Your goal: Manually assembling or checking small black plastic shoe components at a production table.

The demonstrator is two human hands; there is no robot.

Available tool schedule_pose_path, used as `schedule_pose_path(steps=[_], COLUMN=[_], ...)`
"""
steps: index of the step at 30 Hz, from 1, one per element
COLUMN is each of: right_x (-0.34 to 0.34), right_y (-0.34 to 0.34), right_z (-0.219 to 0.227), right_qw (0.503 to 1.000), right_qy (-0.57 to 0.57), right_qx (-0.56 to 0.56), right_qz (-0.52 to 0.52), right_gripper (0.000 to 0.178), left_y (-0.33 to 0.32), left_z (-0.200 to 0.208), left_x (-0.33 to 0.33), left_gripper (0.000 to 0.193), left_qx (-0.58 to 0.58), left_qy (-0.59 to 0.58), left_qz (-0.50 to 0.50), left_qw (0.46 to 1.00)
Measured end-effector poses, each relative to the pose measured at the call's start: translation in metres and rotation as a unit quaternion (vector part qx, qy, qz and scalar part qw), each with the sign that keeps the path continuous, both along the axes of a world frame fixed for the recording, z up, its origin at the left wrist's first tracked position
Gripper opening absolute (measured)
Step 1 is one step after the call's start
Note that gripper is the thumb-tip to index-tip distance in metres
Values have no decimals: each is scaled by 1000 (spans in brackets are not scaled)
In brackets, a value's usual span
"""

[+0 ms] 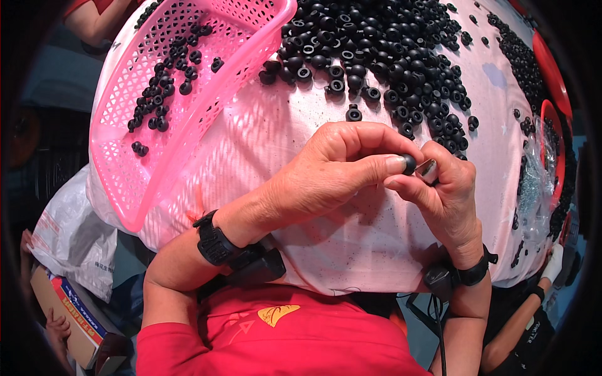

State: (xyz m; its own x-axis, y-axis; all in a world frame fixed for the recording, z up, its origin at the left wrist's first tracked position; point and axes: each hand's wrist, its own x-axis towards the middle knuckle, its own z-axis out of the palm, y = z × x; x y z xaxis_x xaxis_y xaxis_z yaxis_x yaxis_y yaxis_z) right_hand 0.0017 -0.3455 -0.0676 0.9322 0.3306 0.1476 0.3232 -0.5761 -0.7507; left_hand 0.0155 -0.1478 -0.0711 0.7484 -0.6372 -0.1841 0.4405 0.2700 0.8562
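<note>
My left hand [351, 160] pinches a small round black rubber piece [409, 165] between thumb and forefinger. Right beside it, my right hand [444, 191] closes on a small metal blade-like tool [428, 172], its tip close to the black piece; I cannot tell whether they touch. Beyond both hands spreads a large heap of similar black pieces [376, 44], some showing a ring-shaped opening. To the left, a pink plastic basket [179, 147] with pierced walls holds several more of these pieces [166, 84].
A pale pink cloth [301, 250] with dark specks covers the table. Red trays [552, 135], a clear plastic bag [536, 175] and more black pieces lie along the right edge. A white bag [78, 232] and a cardboard box [75, 313] stand lower left. Other people's arms [97, 22] show at the sides.
</note>
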Motion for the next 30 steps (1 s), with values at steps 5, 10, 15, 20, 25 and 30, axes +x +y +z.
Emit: schedule_pose_path(steps=[5,10,15,20,25,30], right_x=[0,0,0,-1,-1,0], right_y=[-1,-2,-3,6,-2,-3], right_z=[0,-1,-1,3,0,-1], right_qw=[1000,1000,1000,1000,1000,1000], right_qy=[0,-7,-3,-15,13,-13], right_qx=[-2,-6,-12,1,16,0], right_qz=[5,12,19,15,10,0], right_gripper=[43,43,41,40,40,44], left_y=[0,1,0,-1,-1,-1], left_z=[3,2,0,-3,0,2], left_x=[-1,-1,-3,-5,-3,-3], left_gripper=[24,23,23,23,23,23], left_qx=[18,19,13,-5,9,5], left_qy=[2,-5,1,30,-20,-16], left_qz=[4,3,9,14,16,11], left_qw=[1000,1000,1000,999,1000,1000])
